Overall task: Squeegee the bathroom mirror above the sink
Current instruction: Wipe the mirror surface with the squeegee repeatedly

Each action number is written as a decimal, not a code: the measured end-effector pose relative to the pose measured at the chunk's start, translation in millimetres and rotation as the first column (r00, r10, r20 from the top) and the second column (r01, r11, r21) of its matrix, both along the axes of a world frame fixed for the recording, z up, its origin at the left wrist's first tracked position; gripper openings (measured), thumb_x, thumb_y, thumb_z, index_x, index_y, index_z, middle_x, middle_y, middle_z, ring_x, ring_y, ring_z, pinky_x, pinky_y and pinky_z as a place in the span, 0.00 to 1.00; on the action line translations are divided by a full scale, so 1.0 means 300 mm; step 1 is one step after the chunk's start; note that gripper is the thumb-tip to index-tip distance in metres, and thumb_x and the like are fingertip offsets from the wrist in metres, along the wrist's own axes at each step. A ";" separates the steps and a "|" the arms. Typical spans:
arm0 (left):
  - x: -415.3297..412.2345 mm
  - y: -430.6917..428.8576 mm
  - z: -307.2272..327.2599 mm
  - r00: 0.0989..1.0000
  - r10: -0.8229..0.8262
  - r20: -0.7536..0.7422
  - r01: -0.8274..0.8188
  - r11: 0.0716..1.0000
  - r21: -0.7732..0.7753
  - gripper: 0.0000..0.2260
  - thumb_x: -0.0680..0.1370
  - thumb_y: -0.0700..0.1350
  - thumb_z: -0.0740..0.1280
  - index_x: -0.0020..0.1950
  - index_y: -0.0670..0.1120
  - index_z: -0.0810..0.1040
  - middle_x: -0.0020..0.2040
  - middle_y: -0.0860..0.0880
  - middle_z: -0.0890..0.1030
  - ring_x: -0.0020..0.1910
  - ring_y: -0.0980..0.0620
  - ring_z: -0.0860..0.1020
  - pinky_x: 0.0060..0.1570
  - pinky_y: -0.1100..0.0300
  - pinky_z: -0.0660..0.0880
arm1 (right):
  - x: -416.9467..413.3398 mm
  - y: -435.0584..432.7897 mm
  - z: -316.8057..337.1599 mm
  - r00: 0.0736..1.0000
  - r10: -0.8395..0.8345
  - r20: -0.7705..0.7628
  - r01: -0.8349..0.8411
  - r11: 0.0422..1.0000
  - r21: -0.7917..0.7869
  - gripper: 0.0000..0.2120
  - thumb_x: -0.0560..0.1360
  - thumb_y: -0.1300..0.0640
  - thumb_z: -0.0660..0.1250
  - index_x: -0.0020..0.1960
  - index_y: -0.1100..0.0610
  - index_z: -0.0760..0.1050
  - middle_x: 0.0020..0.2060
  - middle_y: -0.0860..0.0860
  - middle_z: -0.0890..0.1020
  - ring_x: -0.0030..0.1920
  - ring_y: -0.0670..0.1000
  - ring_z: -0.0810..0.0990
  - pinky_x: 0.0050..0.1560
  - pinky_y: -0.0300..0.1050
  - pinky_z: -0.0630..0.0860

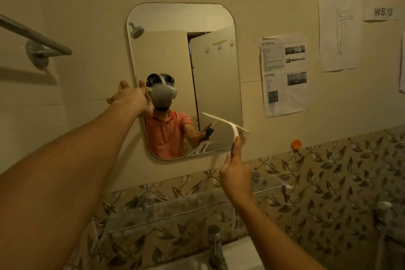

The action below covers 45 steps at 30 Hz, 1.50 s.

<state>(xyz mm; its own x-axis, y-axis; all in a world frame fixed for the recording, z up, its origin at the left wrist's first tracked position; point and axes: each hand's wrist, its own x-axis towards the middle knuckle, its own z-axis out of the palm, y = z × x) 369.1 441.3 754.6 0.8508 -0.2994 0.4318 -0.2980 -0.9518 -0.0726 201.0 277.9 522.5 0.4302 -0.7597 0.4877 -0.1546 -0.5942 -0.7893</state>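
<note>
Grips the squeegee (225, 123) by its dark-blue handle with the right hand (235, 171), fingers curled round it, blade up and away from the knuckles. Holds the white blade slanted across the lower right corner of the mirror (166, 19), just above the fist; touching the glass or only near it, cannot tell. Braces with the left hand (131, 97), higher up and across from the right, fingers straight and spread. Presses on the mirror's left edge, holding nothing.

Under the right wrist, a glass shelf (175, 210); nearer the body, a tap (215, 243) and the sink (240, 255). Just right of the right hand, an orange hook (296, 144) on the wall. Above that, taped papers (285, 76), a line drawing (338, 30) and a label (382, 12) reading WS 12. Up and left of the left hand, a grey rail (32, 36).
</note>
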 end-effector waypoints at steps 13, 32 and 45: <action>-0.003 -0.009 -0.016 0.999 0.013 0.038 -0.014 1.000 0.025 0.44 0.74 0.59 0.73 0.82 0.51 0.51 0.80 0.35 0.51 0.78 0.34 0.55 0.67 0.32 0.67 | -0.011 0.160 -0.184 0.994 0.094 -0.047 -0.087 0.988 0.125 0.29 0.86 0.48 0.51 0.81 0.36 0.40 0.37 0.54 0.78 0.35 0.51 0.77 0.33 0.45 0.70; 0.010 0.001 -0.012 0.999 -0.023 0.024 0.022 0.999 0.025 0.51 0.71 0.59 0.76 0.82 0.53 0.45 0.80 0.34 0.49 0.79 0.36 0.47 0.69 0.31 0.63 | 0.061 0.195 -0.032 0.997 0.010 0.076 -0.030 0.963 0.268 0.28 0.86 0.51 0.50 0.81 0.39 0.41 0.39 0.56 0.78 0.38 0.55 0.79 0.41 0.55 0.81; 0.004 0.007 -0.021 0.999 -0.032 0.022 0.031 0.999 0.018 0.50 0.72 0.58 0.75 0.82 0.53 0.44 0.80 0.34 0.46 0.79 0.36 0.46 0.70 0.29 0.58 | 0.018 0.263 -0.117 0.991 0.124 -0.044 -0.120 0.989 0.088 0.30 0.86 0.50 0.52 0.80 0.36 0.39 0.34 0.52 0.78 0.33 0.51 0.77 0.31 0.46 0.74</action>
